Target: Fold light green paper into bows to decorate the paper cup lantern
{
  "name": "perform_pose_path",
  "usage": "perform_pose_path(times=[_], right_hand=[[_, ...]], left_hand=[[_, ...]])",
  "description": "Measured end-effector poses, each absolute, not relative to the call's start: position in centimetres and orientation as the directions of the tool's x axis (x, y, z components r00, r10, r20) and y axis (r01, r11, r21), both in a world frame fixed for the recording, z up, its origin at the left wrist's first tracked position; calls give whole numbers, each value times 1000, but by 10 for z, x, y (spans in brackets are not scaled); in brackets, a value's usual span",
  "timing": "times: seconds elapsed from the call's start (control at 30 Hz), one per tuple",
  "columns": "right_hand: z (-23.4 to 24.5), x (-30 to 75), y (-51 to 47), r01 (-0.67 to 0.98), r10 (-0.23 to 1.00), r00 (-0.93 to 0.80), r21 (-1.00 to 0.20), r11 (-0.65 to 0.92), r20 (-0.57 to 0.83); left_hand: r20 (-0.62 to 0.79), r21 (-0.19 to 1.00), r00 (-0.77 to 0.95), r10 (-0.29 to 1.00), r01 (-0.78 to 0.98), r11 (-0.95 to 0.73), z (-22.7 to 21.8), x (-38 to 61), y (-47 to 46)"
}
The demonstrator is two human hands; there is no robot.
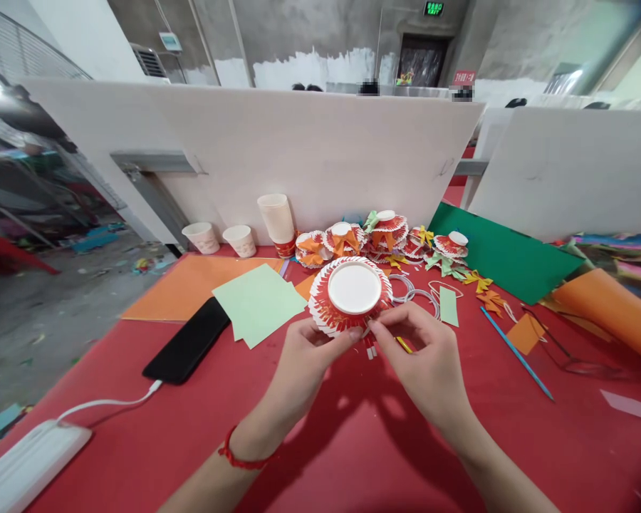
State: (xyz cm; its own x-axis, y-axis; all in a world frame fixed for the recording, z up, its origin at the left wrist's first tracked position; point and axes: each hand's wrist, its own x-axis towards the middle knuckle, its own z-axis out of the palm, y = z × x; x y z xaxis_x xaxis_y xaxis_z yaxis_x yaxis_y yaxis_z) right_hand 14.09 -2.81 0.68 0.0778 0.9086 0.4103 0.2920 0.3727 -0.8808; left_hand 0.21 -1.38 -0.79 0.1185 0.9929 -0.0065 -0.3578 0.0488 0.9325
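Note:
Between my hands is a paper-cup lantern [354,288], its round white cup base turned toward me and a ring of folded red-and-white strips around it. My left hand [313,356] is closed on the lantern's lower left edge, thumb on top. At the lower right edge, the fingertips of my right hand [419,349] are pinched together on or beside the strips; a small pale piece shows there, too small to name. Behind the lantern stand similar finished ones [387,228] with orange, green and yellow paper bows.
Pale green paper sheets [261,303], an orange sheet [176,285] and a black phone [189,342] cabled to a white power bank [37,463] lie left. Paper cups [239,241] stand by the white partition [299,157]. A blue pencil [516,353] and glasses [571,360] lie right.

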Motion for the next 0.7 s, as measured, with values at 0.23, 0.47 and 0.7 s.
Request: perform_pose_path(times=[0.23,0.47,0.7], right_hand=[[2,140,-26,332,888,46,-846,418,457],[3,136,-27,283,890,55,-862,420,452],[2,137,-29,266,871,-51,-834,483,489]], left_hand=[[103,990,80,991,-104,-94,-2,-7,-13],[270,961,48,962,43,-272,3,-6,-14],[259,966,26,966,-11,-258,0,-8,-11]])
